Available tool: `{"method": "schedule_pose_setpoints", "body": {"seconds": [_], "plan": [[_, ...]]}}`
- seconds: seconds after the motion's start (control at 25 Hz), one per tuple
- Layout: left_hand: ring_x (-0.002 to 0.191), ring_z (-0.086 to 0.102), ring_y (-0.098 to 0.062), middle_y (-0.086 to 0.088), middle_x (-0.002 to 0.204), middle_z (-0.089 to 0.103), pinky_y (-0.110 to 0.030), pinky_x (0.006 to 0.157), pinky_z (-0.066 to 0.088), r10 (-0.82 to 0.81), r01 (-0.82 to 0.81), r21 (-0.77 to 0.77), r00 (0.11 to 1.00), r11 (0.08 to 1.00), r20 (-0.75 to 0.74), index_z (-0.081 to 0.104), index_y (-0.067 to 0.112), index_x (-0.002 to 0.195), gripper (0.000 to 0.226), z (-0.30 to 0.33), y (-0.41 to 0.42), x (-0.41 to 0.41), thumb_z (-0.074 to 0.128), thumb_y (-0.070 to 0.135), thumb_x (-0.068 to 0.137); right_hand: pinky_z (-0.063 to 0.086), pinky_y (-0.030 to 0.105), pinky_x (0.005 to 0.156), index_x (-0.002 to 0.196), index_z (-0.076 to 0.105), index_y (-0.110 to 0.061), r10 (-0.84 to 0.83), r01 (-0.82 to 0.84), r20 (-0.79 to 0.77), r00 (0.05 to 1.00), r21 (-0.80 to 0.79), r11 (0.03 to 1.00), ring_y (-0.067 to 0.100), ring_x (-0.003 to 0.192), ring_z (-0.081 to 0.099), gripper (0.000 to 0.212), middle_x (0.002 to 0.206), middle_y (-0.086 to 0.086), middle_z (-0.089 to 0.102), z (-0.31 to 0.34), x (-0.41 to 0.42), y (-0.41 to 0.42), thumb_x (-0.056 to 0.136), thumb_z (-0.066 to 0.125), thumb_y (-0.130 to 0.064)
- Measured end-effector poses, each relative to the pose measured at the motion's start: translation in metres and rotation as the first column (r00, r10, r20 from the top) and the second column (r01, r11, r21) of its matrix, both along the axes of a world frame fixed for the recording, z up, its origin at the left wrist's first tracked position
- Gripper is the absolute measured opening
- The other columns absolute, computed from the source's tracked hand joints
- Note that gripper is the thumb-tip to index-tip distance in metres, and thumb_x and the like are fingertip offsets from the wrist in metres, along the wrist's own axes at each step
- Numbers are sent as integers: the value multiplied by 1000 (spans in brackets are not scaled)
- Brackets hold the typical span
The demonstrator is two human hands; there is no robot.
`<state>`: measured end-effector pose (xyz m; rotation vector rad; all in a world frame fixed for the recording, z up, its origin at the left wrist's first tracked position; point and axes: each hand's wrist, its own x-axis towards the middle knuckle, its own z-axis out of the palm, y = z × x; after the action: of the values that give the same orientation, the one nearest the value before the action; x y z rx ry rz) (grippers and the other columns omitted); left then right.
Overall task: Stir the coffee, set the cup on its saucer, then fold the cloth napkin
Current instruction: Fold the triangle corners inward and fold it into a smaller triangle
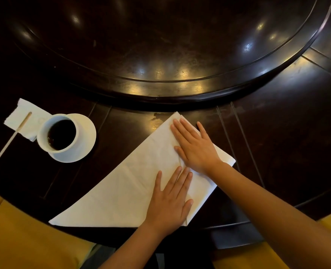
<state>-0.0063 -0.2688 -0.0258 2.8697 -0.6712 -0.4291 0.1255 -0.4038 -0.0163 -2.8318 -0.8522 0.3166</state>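
A white cloth napkin (pixel 133 183) lies folded on the dark table, its long edge running from the near left up to the far right. My left hand (pixel 171 200) rests flat on its near right part, fingers spread. Flat on the far corner lies my right hand (pixel 193 146), palm down. At the left a white cup (pixel 42 136) of dark coffee stands on its white saucer (pixel 85 140). A wooden stir stick (pixel 13 135) lies on a paper napkin (pixel 25 117) left of the cup.
A large raised round turntable (pixel 160 82) fills the far half of the dark wooden table (pixel 277 133). Yellow seat cushions (pixel 21 239) show at the near left and the near right, below the table's edge.
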Motion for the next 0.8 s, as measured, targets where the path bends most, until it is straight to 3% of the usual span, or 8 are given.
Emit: {"method": "schedule_pose_setpoints", "body": {"seconds": [0.16, 0.36, 0.52, 0.6, 0.8], "plan": [[143, 7, -27, -11, 155, 17, -57, 109, 7, 0, 1, 17, 1000, 1000, -18, 19, 9, 146, 70, 1, -2, -9, 24, 52, 91, -7, 43, 115, 146, -3, -17, -36, 36, 2, 999, -47, 998, 13, 141, -10, 61, 156, 1, -3, -7, 11, 2, 95, 9, -48], [143, 11, -27, -10, 156, 1, -59, 108, 8, -21, 21, -3, 999, 1000, -27, 4, 9, 148, 79, 2, 7, -38, 22, 59, 90, -9, 45, 115, 147, 0, -16, -153, 156, 32, 988, -98, 983, 15, 143, -7, 64, 157, 2, 4, -3, 34, 14, 92, 4, -49], [142, 19, -24, -5, 156, 9, -56, 108, 12, 43, -45, -67, 998, 997, -37, 13, 12, 148, 72, 2, 8, -41, 14, 58, 93, -5, 45, 115, 147, 7, -13, -280, 272, 99, 955, 95, 958, 17, 143, -1, 61, 155, 3, 6, 13, -8, 6, 96, 14, -45], [141, 23, -24, -4, 156, 9, -54, 108, 11, 56, -58, -86, 998, 995, -26, 11, 13, 148, 64, 3, 7, -41, 10, 50, 96, 0, 48, 115, 146, 13, -11, -206, 189, 110, 972, 152, 970, 21, 143, 4, 57, 154, 6, 10, 19, -59, -5, 97, 21, -38], [141, 19, -27, -9, 155, 14, -55, 109, 11, 60, -61, -41, 998, 997, -26, 7, 12, 148, 65, 3, 6, -41, 8, 50, 95, 12, 47, 113, 148, 15, -14, -27, 29, 36, 999, -54, 998, 20, 143, 5, 61, 155, 7, 15, -2, -123, -39, 96, 24, -46]]}}
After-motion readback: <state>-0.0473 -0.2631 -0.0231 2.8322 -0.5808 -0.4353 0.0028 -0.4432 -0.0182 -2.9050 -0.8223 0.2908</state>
